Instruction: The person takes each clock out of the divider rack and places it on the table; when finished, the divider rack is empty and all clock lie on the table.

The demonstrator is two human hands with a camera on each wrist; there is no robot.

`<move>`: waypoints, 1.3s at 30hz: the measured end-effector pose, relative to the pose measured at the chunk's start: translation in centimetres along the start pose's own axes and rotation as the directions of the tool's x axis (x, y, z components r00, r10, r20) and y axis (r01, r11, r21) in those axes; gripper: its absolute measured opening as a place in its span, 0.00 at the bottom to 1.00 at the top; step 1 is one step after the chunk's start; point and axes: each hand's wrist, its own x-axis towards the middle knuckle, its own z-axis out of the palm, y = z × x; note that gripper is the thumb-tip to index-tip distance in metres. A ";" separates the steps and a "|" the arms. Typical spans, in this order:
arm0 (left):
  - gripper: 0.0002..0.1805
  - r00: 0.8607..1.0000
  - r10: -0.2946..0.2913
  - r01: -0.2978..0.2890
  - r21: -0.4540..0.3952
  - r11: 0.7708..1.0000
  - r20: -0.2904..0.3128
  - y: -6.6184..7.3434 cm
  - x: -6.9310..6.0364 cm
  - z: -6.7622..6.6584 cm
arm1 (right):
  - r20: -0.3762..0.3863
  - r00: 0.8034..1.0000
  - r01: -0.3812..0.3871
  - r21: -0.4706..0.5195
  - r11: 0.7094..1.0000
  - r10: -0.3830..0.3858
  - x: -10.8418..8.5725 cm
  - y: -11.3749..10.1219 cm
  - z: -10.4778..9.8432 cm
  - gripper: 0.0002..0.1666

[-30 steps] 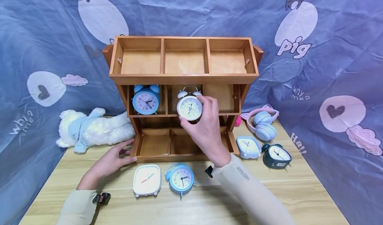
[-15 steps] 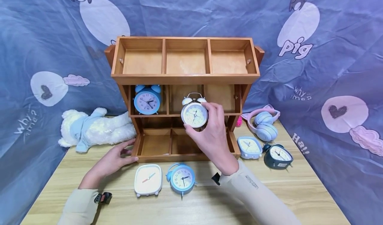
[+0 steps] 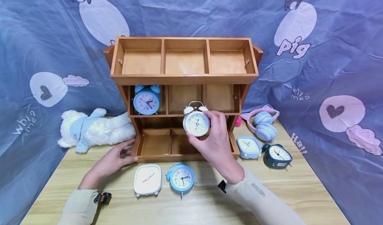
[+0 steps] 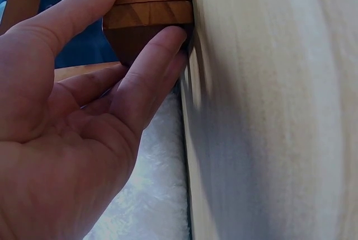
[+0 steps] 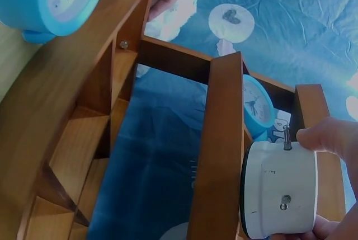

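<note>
My right hand (image 3: 213,137) pinches a white twin-bell alarm clock (image 3: 196,123) by its rim, thumb below and fingers at the upper right. The clock is upright, its face towards the head camera, in front of the wooden shelf (image 3: 184,79). In the right wrist view the clock's white casing (image 5: 282,189) shows with small metal knobs. My left hand (image 3: 112,163) touches the shelf's lower left front corner. Seen from the left wrist, its thumb and relaxed fingers lie against the wooden corner (image 4: 148,13). A blue twin-bell alarm clock (image 3: 146,101) stands in the middle tier's left compartment.
Before the shelf are a white square clock (image 3: 148,180) and a light blue alarm clock (image 3: 182,178). At right lie a pale blue square clock (image 3: 249,147), a dark green alarm clock (image 3: 277,156) and cat-ear headphones (image 3: 264,123). A white plush bear (image 3: 95,130) lies left.
My right hand has brought the white alarm clock down and slightly right, away from the middle compartment towards the camera. The left hand stays at the shelf corner.
</note>
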 end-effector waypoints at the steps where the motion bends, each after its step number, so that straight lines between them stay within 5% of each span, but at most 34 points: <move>1: 0.46 1.000 0.000 0.000 0.000 1.000 -0.001 0.0 0.0 0.0 | 0.002 1.000 0.002 -0.001 1.000 -0.002 -0.1 0.0 -0.1 0.49; 7: 0.46 1.000 0.003 -0.003 0.001 1.000 0.001 -0.1 0.0 0.0 | 0.014 1.000 0.012 -0.029 1.000 -0.012 -0.8 0.2 -0.4 0.50; 23: 0.47 1.000 0.011 -0.011 0.001 1.000 0.008 -0.2 -0.1 -0.1 | 0.098 0.985 -0.136 -0.051 0.989 0.140 -3.6 0.6 -0.9 0.51; 39: 0.47 1.000 -0.006 0.006 -0.006 1.000 0.009 0.0 0.0 -0.1 | 0.133 0.977 -0.152 -0.098 0.984 0.164 -5.9 1.9 -1.7 0.50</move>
